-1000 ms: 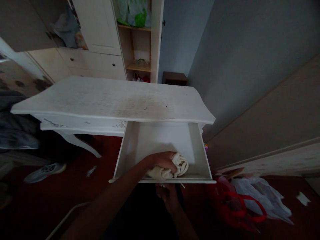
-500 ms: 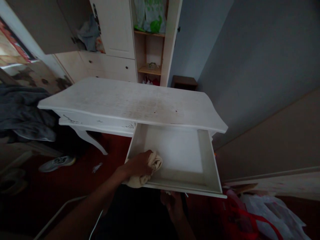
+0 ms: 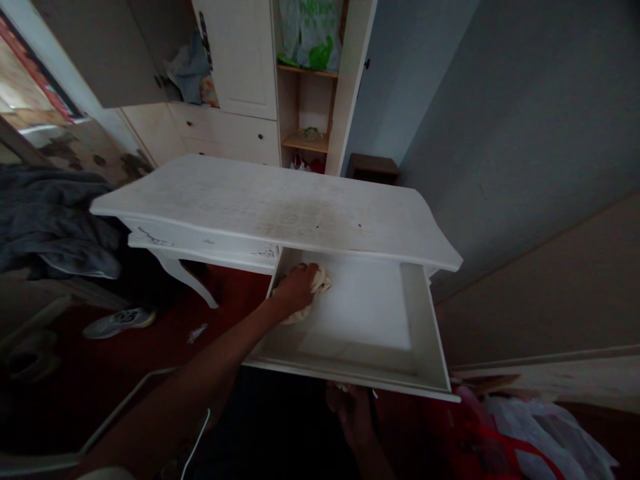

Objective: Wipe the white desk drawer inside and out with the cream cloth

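A white table has its right drawer pulled out. My left hand reaches into the drawer's back left corner, fingers closed over a crumpled cream cloth pressed against the drawer floor. My right hand is below the drawer's front edge, in shadow; its fingers curl up under the front panel, and what they grip is hidden.
A red and white plastic bag lies on the red floor at the lower right. A sneaker lies left of the table leg. Dark clothing is heaped at the left. A cream wardrobe with open shelves stands behind. A grey wall is at the right.
My left hand has slid the cloth from the drawer's front middle to the front left, then back into the far left corner. The right hand has stayed under the drawer front.
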A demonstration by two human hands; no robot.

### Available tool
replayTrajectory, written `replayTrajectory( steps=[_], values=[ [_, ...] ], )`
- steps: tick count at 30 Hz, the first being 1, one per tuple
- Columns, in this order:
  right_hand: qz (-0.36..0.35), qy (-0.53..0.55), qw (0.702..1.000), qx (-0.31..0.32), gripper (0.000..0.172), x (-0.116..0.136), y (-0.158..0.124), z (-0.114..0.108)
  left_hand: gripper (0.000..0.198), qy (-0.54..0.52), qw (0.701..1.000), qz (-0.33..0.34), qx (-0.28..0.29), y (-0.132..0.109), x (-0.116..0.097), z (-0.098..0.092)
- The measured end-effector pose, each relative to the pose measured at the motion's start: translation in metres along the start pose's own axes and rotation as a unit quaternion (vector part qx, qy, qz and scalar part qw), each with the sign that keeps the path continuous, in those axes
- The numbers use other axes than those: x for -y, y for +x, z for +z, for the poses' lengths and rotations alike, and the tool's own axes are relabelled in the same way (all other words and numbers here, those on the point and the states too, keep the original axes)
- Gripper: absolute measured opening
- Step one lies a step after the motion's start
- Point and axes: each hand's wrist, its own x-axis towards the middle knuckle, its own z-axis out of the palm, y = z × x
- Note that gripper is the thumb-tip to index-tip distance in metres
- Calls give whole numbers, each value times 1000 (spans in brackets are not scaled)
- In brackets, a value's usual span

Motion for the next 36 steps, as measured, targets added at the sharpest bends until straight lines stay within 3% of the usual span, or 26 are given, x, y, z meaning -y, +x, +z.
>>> replayTrajectory(
  steps=[6,10,19,25,29,33,36],
  values=[
    [1,-28,1000,-2,35,3,-1,2,50,33,998,-32,-36,20,-12,0],
    [-9,-47,999,-14,29,2,-2,1,55,27,998,-15,-48,30,-20,1],
    [7,-16,1000,-11,28,-2,0,-3,71,2,992,128,-8,63,-41,8],
    [26,-10,999,-20,34,-1,0,-1,65,-8,977,212,-2,77,-68,19],
    [23,-19,1000,-8,39,3,-1,4,59,-19,959,284,17,74,-84,22],
    [10,-28,1000,-2,42,6,-2,7,61,-55,936,345,46,59,-98,9],
    [8,-37,999,5,41,7,-2,7,67,-101,924,367,42,45,-104,-19]
  ],
)
